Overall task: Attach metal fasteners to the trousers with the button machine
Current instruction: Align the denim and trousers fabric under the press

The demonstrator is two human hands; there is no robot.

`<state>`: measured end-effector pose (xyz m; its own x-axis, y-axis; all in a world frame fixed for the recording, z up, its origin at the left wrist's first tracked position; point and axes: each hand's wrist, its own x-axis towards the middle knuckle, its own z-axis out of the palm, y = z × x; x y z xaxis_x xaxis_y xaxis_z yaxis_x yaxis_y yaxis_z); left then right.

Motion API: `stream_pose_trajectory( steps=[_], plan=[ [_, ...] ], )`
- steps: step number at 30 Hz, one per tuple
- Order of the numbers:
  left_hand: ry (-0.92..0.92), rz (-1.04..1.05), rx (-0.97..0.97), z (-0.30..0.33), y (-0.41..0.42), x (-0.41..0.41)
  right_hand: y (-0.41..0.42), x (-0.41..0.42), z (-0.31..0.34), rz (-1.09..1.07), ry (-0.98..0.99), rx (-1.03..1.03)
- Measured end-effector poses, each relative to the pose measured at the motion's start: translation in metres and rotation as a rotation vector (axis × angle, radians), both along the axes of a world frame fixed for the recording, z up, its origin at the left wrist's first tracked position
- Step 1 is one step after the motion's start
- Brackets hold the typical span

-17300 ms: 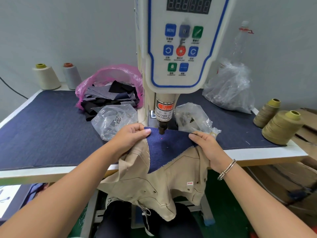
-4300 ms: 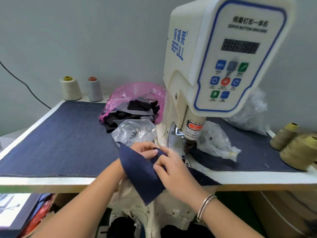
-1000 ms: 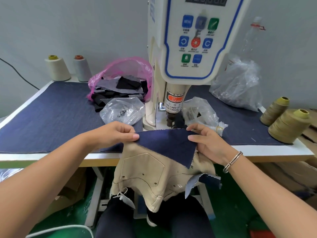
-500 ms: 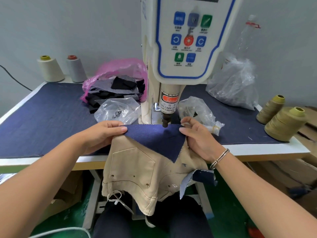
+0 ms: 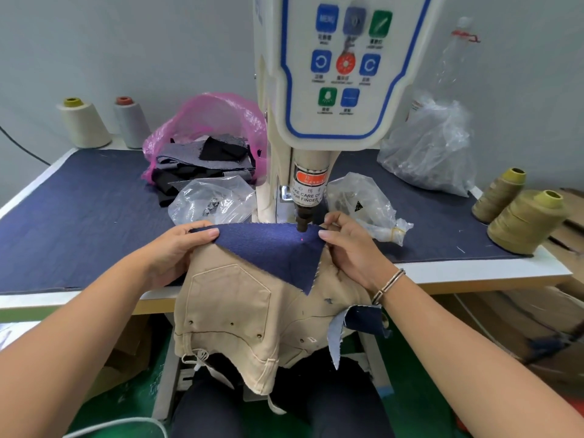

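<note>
Beige trousers (image 5: pixel 230 308) hang from the table's front edge into my lap, with a back pocket and several metal fasteners showing. A navy cloth patch (image 5: pixel 271 251) lies over their top edge, directly under the punch (image 5: pixel 301 221) of the white button machine (image 5: pixel 335 74). A red laser dot sits on the patch just below the punch. My left hand (image 5: pixel 177 248) pinches the patch and trousers at the left. My right hand (image 5: pixel 347 245) grips them at the right, close beside the punch.
Two clear bags of fasteners (image 5: pixel 215 202) (image 5: pixel 363 200) flank the machine base. A pink bag of fabric scraps (image 5: pixel 205 147) sits behind on the left, a large clear bag (image 5: pixel 433 153) behind on the right. Thread cones stand at back left (image 5: pixel 83 123) and at the right edge (image 5: pixel 527 221).
Both hands have pushed the patch and trousers a little further back, so the punch now stands over the patch's far edge. My grip on both sides is unchanged.
</note>
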<state>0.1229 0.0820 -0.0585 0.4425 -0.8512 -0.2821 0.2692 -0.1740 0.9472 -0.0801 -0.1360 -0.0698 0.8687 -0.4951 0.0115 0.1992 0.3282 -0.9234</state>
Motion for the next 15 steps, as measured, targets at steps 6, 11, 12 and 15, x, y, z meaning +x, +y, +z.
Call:
stream_pose_trajectory(
  steps=[6, 11, 12, 15],
  plan=[
    [-0.026, 0.047, 0.017, -0.002, -0.001, -0.001, 0.008, 0.002, -0.014, -0.062, -0.058, 0.101],
    [-0.029, 0.047, 0.023, -0.003, -0.001, 0.001, 0.01, 0.001, -0.013, -0.092, -0.06, 0.082],
    [-0.025, 0.05, 0.02, -0.003, -0.001, 0.001, 0.011, 0.0, -0.013, -0.088, -0.064, 0.081],
    [-0.024, 0.065, 0.017, -0.004, -0.001, 0.001, 0.011, 0.0, -0.011, -0.071, -0.077, 0.074]
  ],
)
